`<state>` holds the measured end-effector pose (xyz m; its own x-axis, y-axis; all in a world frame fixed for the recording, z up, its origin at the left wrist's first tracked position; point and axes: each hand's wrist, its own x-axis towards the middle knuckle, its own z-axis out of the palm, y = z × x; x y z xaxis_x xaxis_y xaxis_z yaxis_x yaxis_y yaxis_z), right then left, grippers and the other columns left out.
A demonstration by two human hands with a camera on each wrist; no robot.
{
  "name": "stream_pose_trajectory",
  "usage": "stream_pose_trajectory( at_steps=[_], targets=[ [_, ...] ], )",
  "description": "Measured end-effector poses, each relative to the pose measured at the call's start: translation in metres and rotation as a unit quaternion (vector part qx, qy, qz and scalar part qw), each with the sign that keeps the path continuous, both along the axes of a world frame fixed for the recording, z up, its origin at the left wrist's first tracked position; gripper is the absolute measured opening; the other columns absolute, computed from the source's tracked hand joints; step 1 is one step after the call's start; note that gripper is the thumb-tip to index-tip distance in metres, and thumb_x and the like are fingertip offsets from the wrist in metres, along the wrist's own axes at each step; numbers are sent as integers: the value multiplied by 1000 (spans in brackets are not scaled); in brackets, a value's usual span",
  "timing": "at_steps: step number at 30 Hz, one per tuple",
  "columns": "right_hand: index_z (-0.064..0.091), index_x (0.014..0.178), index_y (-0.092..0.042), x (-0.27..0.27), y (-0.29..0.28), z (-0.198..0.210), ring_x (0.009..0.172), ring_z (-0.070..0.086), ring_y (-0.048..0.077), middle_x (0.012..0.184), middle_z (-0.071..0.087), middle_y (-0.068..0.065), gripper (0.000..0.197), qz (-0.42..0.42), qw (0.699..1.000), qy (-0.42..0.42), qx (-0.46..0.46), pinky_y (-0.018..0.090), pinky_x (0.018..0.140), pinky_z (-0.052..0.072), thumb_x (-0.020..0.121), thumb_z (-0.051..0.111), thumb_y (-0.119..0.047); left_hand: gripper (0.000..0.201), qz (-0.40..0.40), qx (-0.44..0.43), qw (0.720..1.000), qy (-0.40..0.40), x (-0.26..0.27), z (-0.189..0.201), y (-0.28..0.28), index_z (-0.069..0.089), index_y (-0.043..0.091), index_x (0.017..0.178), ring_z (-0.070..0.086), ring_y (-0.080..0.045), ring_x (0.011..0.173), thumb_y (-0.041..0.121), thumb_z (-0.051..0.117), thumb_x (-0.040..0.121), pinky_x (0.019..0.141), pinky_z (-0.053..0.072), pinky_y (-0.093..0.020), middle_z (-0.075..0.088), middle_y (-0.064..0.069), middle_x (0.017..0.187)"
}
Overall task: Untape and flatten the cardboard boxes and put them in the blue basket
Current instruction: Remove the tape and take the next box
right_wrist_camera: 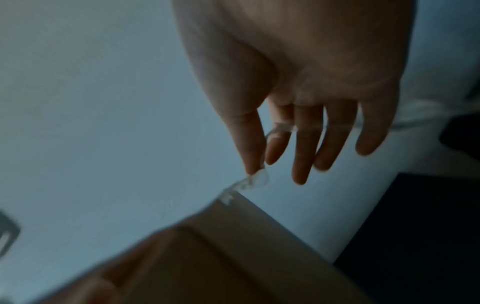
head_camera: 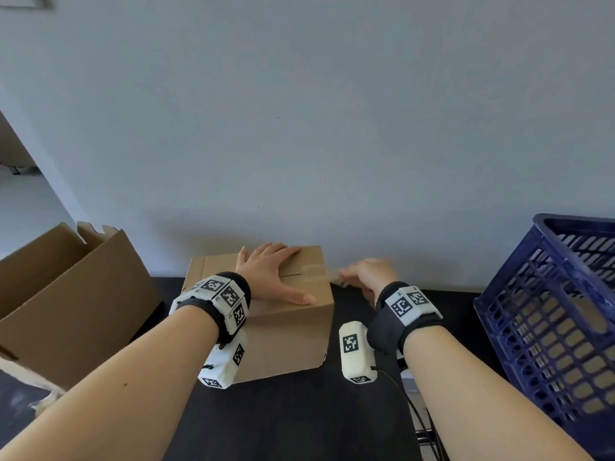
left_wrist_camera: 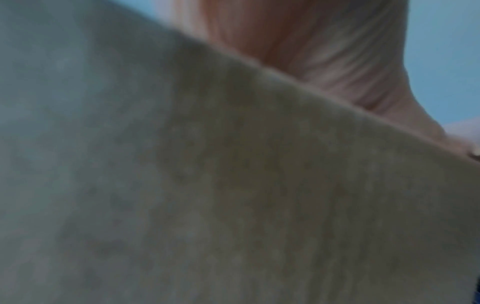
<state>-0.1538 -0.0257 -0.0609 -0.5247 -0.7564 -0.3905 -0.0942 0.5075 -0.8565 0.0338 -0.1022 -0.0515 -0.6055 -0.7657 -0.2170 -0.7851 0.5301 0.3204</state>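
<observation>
Left hand [head_camera: 273, 271] lies flat, fingers spread, on the sealed box [head_camera: 266, 314] mid-table, likely pinning it down. Beyond its right edge, right hand [head_camera: 366, 276] pinches the clear tape [right_wrist_camera: 253, 181], lifting it off. Blue basket [head_camera: 549, 314] waits at the far right.

A blurred expanse of brown cardboard box [left_wrist_camera: 259, 195] fills most of the left wrist view, its edge running diagonally from upper left to lower right. Above that edge, the creased left hand [left_wrist_camera: 324, 51] lies against it, pale blue wall [left_wrist_camera: 446, 61] behind.
</observation>
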Motion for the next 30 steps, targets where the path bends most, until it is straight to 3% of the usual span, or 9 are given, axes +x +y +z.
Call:
stream_pose_trajectory(
  at_steps=[2,4,6,10,13,18,24,28,30],
  targets=[
    [71,81,-14,-8,1,-5,90,64,28,89,72,7,10,36,983,174,38,36,77,52,74,71,-20,123,3,10,1000,2,0,0,-1,16,43,146,7,-14,145,87,56,38,116,-7,-53,17,9,155],
    [72,88,-25,-16,8,-1,109,54,27,102,66,-2,16,79,917,381,92,34,89,45,83,58,-18,121,17,26,999,9,0,2,-4,21,44,143,15,-15,143,86,55,36,116,-3,-52,24,10,153],
    [72,99,-24,-26,12,3,112,53,26,111,64,-2,25,120,891,433,66,32,90,43,87,54,-11,107,40,41,998,18,-4,6,-6,27,43,140,24,-16,140,76,69,48,116,1,-52,32,10,148],
    [73,99,-20,-24,4,13,104,62,20,111,69,-1,28,148,929,334,-57,22,86,43,87,53,-6,88,78,51,995,24,-17,12,-3,32,41,135,33,-21,134,58,77,61,115,6,-55,39,6,141],
    [73,96,-20,-3,-7,22,86,65,21,105,71,-3,18,192,931,284,-122,32,86,52,89,57,-18,97,88,61,994,16,-20,14,0,32,43,136,31,-22,135,63,72,50,114,4,-56,38,5,141],
    [66,85,-26,16,-21,17,85,55,13,96,55,-4,25,263,907,320,-76,26,73,40,71,73,-46,110,97,69,992,38,-16,8,1,31,48,136,23,-18,140,72,57,32,116,-3,-53,37,7,142],
    [54,57,-22,2,-26,13,69,56,11,68,62,-5,29,263,921,275,-85,21,55,38,73,77,-31,105,110,34,992,54,-18,0,3,33,49,133,23,-14,140,77,63,37,117,-6,-49,37,9,142],
    [58,59,-13,-24,-23,3,70,63,18,62,63,4,25,205,972,81,-84,27,68,53,74,78,-15,102,119,33,990,71,-19,0,2,36,47,132,25,-14,138,78,68,40,117,-7,-47,39,9,140],
    [57,59,-10,-36,-20,-4,70,64,20,67,64,8,25,174,981,-5,-84,28,66,55,75,77,-7,93,123,33,989,80,-20,1,2,37,45,132,25,-15,138,70,75,51,117,-8,-46,39,8,140]
  ],
)
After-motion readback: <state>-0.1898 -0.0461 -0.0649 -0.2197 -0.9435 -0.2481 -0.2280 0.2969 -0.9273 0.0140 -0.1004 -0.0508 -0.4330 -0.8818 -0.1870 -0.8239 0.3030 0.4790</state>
